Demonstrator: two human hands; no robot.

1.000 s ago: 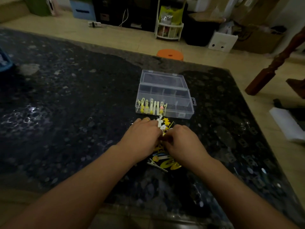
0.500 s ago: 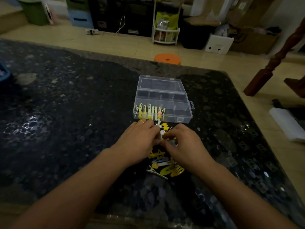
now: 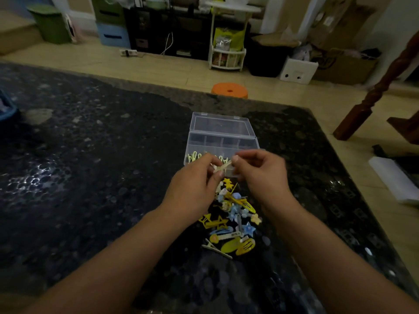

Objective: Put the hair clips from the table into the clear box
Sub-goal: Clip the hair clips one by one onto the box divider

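Hands meet just in front of the box (image 3: 223,141), both pinching one pale clip (image 3: 222,167): left hand (image 3: 192,189) grips its near end w/ thumb and fingers curled, right hand (image 3: 260,175) nips the far end btwn thumb and forefinger. Clip hangs tilted, above the box's front wall, not inside any compartment. Box is clear, lid (image 3: 218,123) open and lying flat behind it, dividers visible; front-left compartment holds a row of yellowish clips (image 3: 195,156), partly hidden by the hands. Pile (image 3: 233,220) of loose clips lies on the table (image 3: 90,155) on the near side of the box, btwn the forearms: yellow stars, blue stars, yellow snap clips, a metal one at the near edge. Beyond the box, off the table's far edge, an orange stool (image 3: 229,90) stands on the floor.
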